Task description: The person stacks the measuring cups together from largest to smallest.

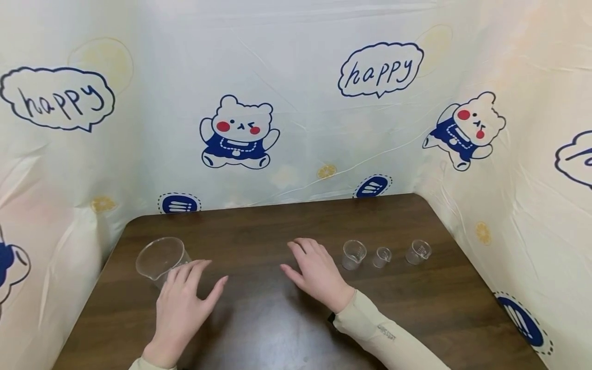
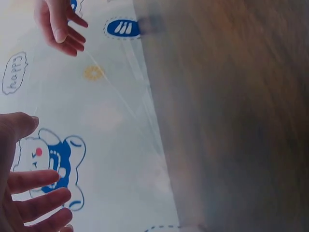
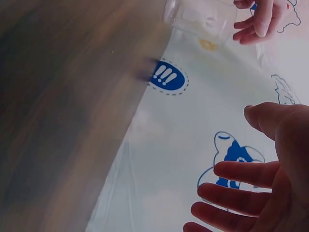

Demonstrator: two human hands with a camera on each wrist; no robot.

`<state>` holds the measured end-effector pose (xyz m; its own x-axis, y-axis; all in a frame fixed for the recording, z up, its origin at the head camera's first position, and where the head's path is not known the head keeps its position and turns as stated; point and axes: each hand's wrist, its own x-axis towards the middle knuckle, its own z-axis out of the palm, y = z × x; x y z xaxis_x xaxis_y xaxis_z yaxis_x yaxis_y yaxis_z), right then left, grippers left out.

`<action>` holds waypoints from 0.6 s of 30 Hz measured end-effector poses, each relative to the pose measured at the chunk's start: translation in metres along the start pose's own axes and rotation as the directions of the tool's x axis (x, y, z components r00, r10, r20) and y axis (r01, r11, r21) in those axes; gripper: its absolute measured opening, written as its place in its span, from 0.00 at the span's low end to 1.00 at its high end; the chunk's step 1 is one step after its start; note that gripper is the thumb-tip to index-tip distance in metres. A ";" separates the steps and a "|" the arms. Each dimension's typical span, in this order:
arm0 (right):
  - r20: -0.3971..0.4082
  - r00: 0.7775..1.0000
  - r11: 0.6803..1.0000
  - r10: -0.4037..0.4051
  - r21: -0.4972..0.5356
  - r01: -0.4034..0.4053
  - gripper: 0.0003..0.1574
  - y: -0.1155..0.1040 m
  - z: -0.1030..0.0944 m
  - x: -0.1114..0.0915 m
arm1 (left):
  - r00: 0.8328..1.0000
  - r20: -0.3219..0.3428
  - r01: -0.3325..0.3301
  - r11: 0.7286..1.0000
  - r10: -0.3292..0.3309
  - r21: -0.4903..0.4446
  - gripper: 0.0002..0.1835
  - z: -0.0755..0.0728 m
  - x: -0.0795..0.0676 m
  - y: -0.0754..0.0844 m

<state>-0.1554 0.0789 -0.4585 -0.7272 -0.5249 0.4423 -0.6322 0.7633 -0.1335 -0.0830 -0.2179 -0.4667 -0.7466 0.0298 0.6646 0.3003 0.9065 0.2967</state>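
My left hand (image 1: pixel 182 303) hovers over the left part of the table, fingers spread and holding nothing. It partly hides a large clear beaker (image 1: pixel 162 257) that stands upright behind it. My right hand (image 1: pixel 319 270) is right of the middle with its fingers loosely extended and nothing in them. Nearest to it, on its right, stands a small clear beaker (image 1: pixel 353 255), then a tiny beaker (image 1: pixel 382 258) and another small beaker (image 1: pixel 418 252). In the right wrist view, the large beaker (image 3: pixel 200 19) shows near the left hand's fingers (image 3: pixel 256 29).
The dark wooden table (image 1: pixel 268 231) has rounded far corners. A pale curtain (image 1: pixel 305 103) printed with bears and "happy" bubbles hangs round its back and both sides, close against the edges.
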 end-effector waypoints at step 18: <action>0.051 0.996 0.997 -0.076 -0.010 0.077 0.30 -0.035 0.016 0.022 | 0.970 -0.207 0.125 0.992 -0.128 -0.027 0.23 -0.028 0.004 -0.037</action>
<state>-0.1537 0.0346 -0.4578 -0.6897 -0.6000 0.4054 -0.6835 0.7243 -0.0907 -0.0804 -0.2632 -0.4556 -0.6393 -0.1741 0.7490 0.2209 0.8914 0.3958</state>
